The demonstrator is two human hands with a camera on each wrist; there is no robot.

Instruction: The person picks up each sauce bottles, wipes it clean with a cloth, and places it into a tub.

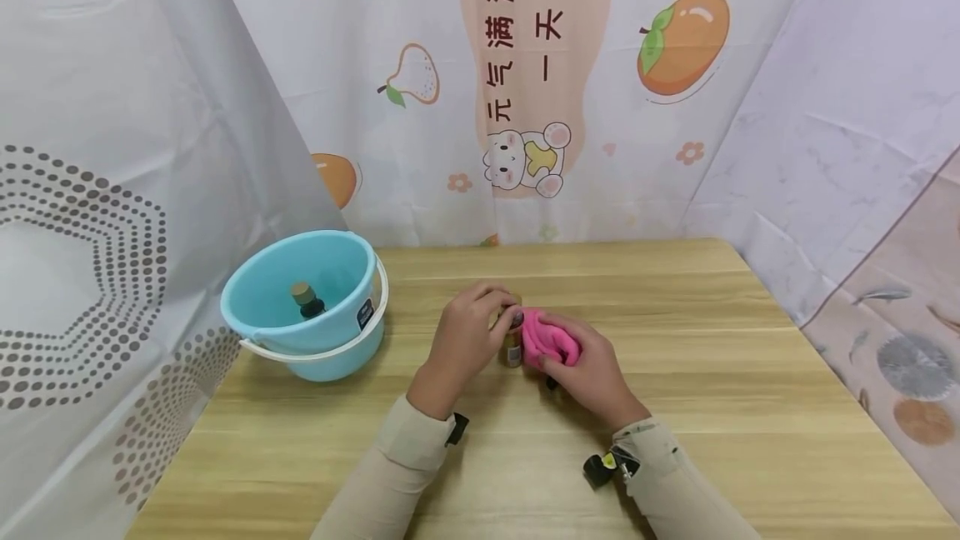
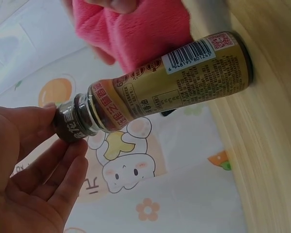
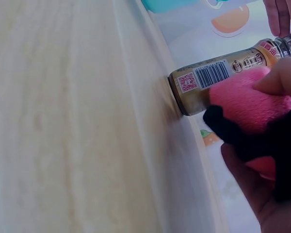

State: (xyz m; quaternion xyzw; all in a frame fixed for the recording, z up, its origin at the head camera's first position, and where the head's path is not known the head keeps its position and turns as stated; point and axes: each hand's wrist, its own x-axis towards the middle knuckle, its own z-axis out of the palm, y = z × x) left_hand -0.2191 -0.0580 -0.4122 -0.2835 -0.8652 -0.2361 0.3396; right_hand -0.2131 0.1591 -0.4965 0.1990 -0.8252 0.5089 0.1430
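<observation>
A sesame oil bottle (image 2: 184,77) with a gold-brown label, barcode and dark cap (image 2: 70,121) stands upright on the wooden table. Thumb and fingers of my left hand (image 1: 468,332) pinch the cap from the left. On the other side my right hand (image 1: 592,365) grips a bunched pink cloth (image 1: 543,340), which lies against the bottle's side. In the right wrist view the cloth (image 3: 252,99) overlaps the label, and a black strip (image 3: 237,136) crosses in front of it. Part of the bottle's front is hidden by cloth in that view.
At the left of the table (image 1: 675,298) stands a light blue bucket (image 1: 337,365) with a white handle (image 1: 315,351). Inside it is a dark bottle (image 1: 307,300) with a tan cap. A printed curtain (image 1: 420,190) hangs behind the table's far edge.
</observation>
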